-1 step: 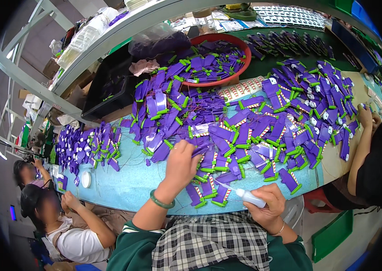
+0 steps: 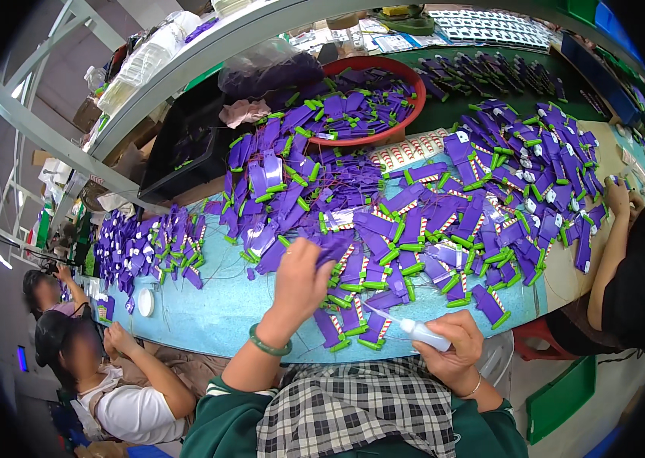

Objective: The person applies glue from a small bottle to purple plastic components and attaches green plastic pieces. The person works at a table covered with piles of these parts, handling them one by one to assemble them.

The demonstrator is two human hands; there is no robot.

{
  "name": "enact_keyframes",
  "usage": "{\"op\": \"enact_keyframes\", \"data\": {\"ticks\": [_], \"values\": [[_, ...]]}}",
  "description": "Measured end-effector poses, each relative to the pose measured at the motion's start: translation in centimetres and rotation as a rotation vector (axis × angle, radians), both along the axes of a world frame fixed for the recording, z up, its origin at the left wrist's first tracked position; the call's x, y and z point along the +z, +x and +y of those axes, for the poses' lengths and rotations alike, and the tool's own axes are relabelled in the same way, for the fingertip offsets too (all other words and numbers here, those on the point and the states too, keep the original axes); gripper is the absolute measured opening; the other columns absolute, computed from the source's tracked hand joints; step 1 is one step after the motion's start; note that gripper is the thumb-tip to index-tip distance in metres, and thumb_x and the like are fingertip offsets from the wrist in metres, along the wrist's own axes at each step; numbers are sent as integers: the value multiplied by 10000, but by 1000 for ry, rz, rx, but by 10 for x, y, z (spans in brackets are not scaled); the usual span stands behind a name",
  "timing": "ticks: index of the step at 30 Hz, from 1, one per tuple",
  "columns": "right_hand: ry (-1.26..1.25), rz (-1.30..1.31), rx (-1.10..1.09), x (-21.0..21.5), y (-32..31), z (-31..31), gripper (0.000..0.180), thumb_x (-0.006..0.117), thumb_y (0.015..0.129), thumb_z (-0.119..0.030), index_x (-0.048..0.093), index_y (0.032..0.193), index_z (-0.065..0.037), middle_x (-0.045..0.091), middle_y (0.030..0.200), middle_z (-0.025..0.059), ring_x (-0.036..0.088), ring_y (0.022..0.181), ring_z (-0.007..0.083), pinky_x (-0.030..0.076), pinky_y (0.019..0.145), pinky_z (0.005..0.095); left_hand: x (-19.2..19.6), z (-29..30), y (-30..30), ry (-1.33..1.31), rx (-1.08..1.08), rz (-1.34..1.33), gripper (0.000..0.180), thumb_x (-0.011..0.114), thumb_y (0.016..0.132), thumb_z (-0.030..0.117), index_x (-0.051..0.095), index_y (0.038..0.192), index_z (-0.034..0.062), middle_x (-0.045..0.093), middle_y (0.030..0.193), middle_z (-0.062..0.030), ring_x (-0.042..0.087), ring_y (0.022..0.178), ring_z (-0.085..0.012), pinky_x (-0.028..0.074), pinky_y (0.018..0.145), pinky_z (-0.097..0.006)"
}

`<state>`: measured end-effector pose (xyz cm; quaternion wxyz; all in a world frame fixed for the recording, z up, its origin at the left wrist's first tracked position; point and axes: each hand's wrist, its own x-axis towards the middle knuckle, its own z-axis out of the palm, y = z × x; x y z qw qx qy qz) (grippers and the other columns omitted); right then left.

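Observation:
My left hand (image 2: pixel 301 276), with a green bangle at its wrist, is closed on a flat purple plastic piece (image 2: pixel 337 245) at the near edge of the big pile. Its fingertips are partly hidden behind the hand. In my right hand (image 2: pixel 453 347) is a small translucent squeeze bottle (image 2: pixel 423 333) with a thin needle tip. The tip points left and up, over several purple pieces with green ends and red-and-white striped strips (image 2: pixel 330 328) near the table's front edge.
A red basin (image 2: pixel 418 103) heaped with purple pieces stands behind the pile, beside a black tray (image 2: pixel 177 172). A white round lid (image 2: pixel 146 301) lies on the blue tabletop (image 2: pixel 215 320). Co-workers sit at left; another person's hands (image 2: pixel 621 200) are at right. A metal shelf frame crosses overhead.
My left hand has shifted slightly left, and more of the purple piece shows beside its fingers. My right hand and the bottle have hardly moved.

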<state>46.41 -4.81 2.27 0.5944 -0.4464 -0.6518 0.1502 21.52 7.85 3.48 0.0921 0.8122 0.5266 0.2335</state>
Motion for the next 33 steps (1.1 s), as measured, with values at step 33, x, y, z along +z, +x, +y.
{"op": "enact_keyframes", "data": {"ticks": [33], "values": [[55, -171, 98, 20, -50, 22, 443, 854, 610, -15, 655, 1005, -38, 591, 877, 94, 604, 666, 187, 475, 534, 270, -12, -66, -34, -735, -13, -1109, 275, 538, 934, 65, 410, 1169, 2, 596, 960, -141, 607, 744, -178, 505, 597, -303]]}}
